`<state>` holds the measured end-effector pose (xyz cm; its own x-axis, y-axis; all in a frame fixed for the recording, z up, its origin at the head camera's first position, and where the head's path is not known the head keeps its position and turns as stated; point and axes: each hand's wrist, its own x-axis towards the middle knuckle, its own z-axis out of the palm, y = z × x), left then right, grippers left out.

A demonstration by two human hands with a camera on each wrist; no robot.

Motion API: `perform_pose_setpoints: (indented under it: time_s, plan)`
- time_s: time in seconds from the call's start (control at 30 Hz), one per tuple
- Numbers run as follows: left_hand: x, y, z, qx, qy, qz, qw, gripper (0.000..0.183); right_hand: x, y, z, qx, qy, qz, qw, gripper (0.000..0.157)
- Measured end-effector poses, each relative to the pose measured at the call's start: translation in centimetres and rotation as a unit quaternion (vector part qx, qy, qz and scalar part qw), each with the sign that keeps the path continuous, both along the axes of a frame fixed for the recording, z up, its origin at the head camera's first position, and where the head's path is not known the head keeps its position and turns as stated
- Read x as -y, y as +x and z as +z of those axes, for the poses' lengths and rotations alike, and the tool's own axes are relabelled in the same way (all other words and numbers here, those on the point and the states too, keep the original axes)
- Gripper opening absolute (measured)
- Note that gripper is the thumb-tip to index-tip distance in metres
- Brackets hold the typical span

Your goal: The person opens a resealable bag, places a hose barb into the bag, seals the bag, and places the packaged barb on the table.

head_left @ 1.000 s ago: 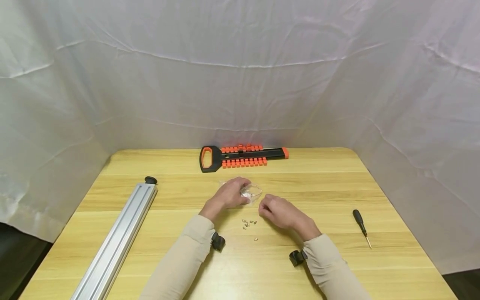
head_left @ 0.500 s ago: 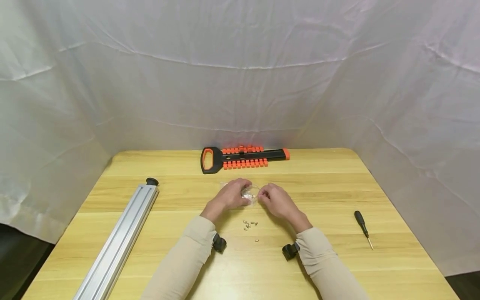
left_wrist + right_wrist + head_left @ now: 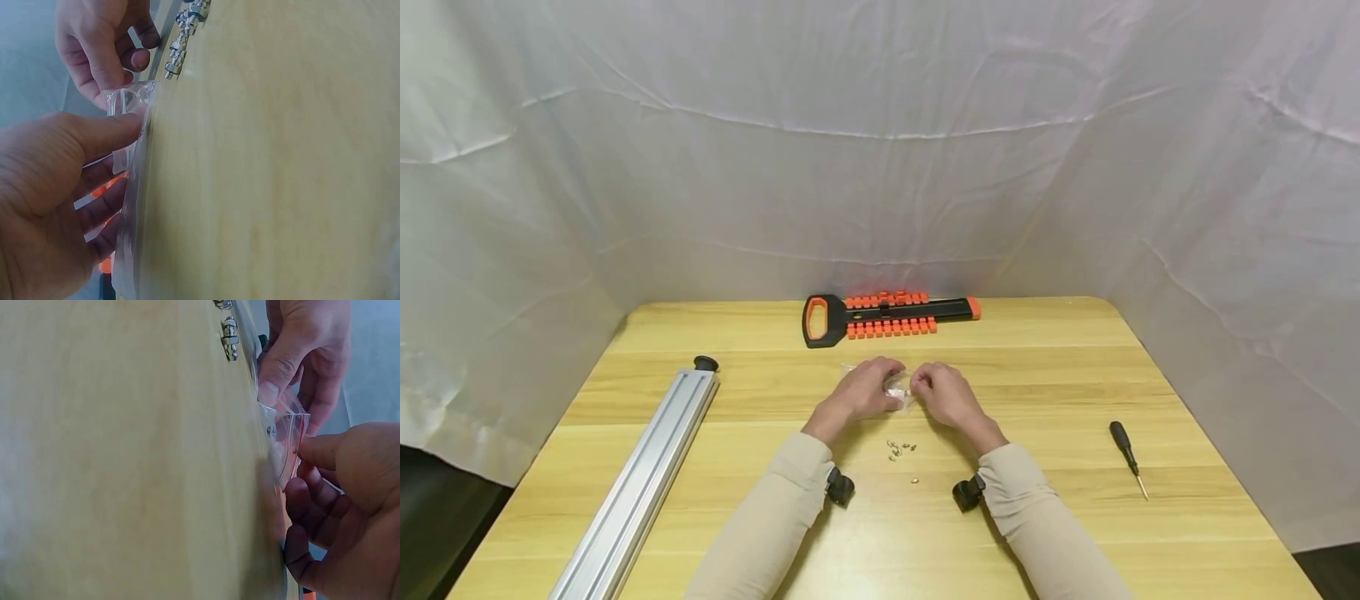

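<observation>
In the head view my left hand (image 3: pixel 867 388) holds a small clear zip bag (image 3: pixel 897 386), thumb and fingers gripping its side. The bag's mouth gapes toward my right hand (image 3: pixel 946 393). A tiny metal glint shows inside the bag in the right wrist view. The right thumb (image 3: pixel 319 449) and forefinger are pinched together right at the bag's mouth, with a small dark tip of a metal bolt at the thumb's end, mostly hidden. Several small metal bolts (image 3: pixel 897 451) lie in a loose cluster in front of the hands. One single bolt (image 3: pixel 914 481) lies closer to the body.
A long aluminium profile (image 3: pixel 640 483) with a black knob lies along the left. At the back rests a black and orange tool rack (image 3: pixel 887 317). A black-handled screwdriver (image 3: pixel 1126 454) lies on the right of the wooden table (image 3: pixel 1060 542). A pale fabric curtain (image 3: pixel 880 167) surrounds the table's back and sides.
My right hand has moved left and slightly away from the body, from beside the bag up to its mouth. The left hand keeps its hold on the bag, nearly still.
</observation>
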<state>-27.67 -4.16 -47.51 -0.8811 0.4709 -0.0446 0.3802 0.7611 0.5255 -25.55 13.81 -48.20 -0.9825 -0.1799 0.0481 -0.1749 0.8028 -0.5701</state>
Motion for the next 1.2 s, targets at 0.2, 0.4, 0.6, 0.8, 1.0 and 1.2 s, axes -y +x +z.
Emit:
perform_pose_setpoints:
  time_s: [0.2, 0.4, 0.6, 0.8, 1.0, 1.2]
  plan:
    - [0.0, 0.0, 0.0, -0.007, -0.01, 0.0, 0.9999, 0.061, -0.3, 0.3, 0.3, 0.01, -0.009, -0.008, 1.0, 0.011]
    - [0.0, 0.2, 0.2, -0.016, -0.019, 0.002, 0.9997, 0.06, -0.8, 1.0, 0.6, 0.023, -0.017, 0.0, 1.0, 0.009]
    - [-0.1, 0.3, 0.2, -0.016, -0.021, 0.01, 0.9996, 0.06, -1.0, 2.3, 1.7, 0.029, -0.008, 0.028, 0.999, 0.008]
    - [-0.2, 0.4, 0.2, -0.012, -0.025, 0.019, 0.9994, 0.06, -1.0, 3.5, 2.5, 0.028, 0.011, 0.084, 0.996, 0.006]
    - [-0.4, 0.4, 0.4, -0.007, -0.035, 0.022, 0.9991, 0.06, -1.3, 4.2, 2.1, 0.049, 0.022, 0.146, 0.988, 0.01]
    - [-0.6, 0.5, 0.8, -0.003, -0.05, 0.019, 0.9985, 0.059, -1.5, 4.7, 1.6, 0.058, 0.047, 0.194, 0.978, 0.007]
